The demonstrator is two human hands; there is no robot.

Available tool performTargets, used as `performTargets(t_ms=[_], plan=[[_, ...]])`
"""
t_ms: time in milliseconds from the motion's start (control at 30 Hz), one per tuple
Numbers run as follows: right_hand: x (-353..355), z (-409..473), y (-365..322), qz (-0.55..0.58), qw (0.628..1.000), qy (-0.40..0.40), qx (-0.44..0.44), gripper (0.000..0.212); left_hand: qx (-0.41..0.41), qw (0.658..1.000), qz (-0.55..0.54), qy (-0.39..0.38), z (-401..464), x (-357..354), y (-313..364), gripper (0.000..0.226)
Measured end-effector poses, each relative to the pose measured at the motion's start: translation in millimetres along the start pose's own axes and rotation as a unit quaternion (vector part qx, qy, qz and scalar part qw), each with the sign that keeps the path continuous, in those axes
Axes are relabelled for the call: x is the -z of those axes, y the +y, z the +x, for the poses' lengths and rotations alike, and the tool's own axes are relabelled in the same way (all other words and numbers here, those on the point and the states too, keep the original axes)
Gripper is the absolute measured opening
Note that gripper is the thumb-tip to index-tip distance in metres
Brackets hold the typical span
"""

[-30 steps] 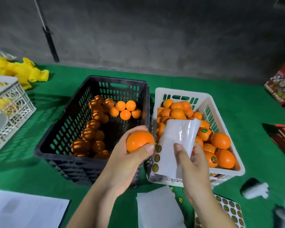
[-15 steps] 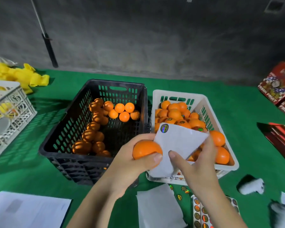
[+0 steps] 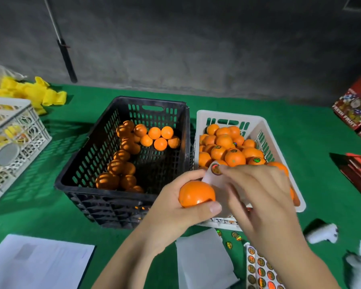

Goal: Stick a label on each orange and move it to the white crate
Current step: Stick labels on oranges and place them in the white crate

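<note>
Cupping an orange (image 3: 196,193) in curled fingers, the left hand (image 3: 173,215) keeps it just near of the gap between the two crates. The right hand (image 3: 261,197) has its grip pinched on a white backing sheet (image 3: 212,179), beside a round label (image 3: 215,168) at its top edge, touching the fruit's right side. Behind, the white crate (image 3: 256,126) is heaped with labelled oranges (image 3: 233,157); the black crate (image 3: 121,207) to the left holds unlabelled ones. More label sheets (image 3: 261,270) lie on the green worktop (image 3: 300,142).
</note>
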State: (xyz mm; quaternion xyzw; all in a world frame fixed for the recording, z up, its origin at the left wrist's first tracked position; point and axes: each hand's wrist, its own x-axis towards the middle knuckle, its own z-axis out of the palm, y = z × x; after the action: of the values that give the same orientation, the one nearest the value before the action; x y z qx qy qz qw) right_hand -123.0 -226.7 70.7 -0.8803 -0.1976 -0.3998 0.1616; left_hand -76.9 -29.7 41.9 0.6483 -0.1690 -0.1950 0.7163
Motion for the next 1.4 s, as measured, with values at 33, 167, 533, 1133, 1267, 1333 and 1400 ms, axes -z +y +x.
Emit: performTargets(t_ms=[33,167,533,1133,1267,1333,1400], plan=[[-2,1,4,0.02,0.999,-0.037,-0.028,0.029,-0.006,1.0,0.01,-0.011,-1,0,0,0.069],[-3,2,16,0.103,0.983,-0.08,-0.126,0.026,-0.025,0.996,0.074,-0.048,-4,2,-3,0.082],[0,0,23,0.38,0.869,-0.133,-0.289,0.017,-0.064,0.977,0.173,-0.106,-3,12,3,0.08],[2,-13,37,0.396,0.856,-0.123,-0.309,0.018,-0.02,0.978,0.15,-0.143,-2,16,-6,0.084],[4,-9,30,0.313,0.901,-0.023,-0.3,0.01,-0.03,0.994,0.081,-0.067,2,3,-12,0.073],[3,-8,24,0.278,0.919,0.03,-0.278,0.01,-0.019,1.0,0.013,0.009,6,-8,-15,0.066],[0,-4,13,0.219,0.953,0.048,-0.205,0.013,-0.004,0.998,-0.038,0.049,9,-16,-16,0.071]])
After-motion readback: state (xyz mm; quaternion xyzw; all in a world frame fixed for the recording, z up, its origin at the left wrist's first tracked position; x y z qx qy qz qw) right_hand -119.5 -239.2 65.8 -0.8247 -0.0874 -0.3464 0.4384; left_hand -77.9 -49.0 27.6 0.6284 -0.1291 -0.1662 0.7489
